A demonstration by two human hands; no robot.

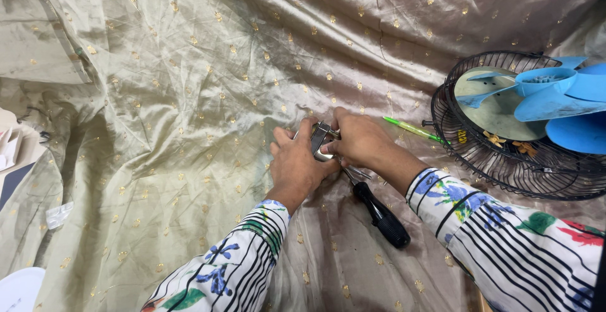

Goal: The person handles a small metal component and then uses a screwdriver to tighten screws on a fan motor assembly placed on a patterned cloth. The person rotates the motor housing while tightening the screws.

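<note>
Fingers of the left hand and right hand clench together around a small metal part at the scene's middle, on the gold-dotted cloth. Nearer lies a black-handled screwdriver; right and farther, a green pen and fan grille with blue blades.

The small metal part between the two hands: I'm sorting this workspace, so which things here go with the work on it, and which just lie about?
In hand:
- small metal part, gripped by left hand and right hand
- black-handled screwdriver, lying under the right wrist

Lying about:
- green pen
- black fan guard
- blue fan blade
- white scrap on the spotted cloth
</note>
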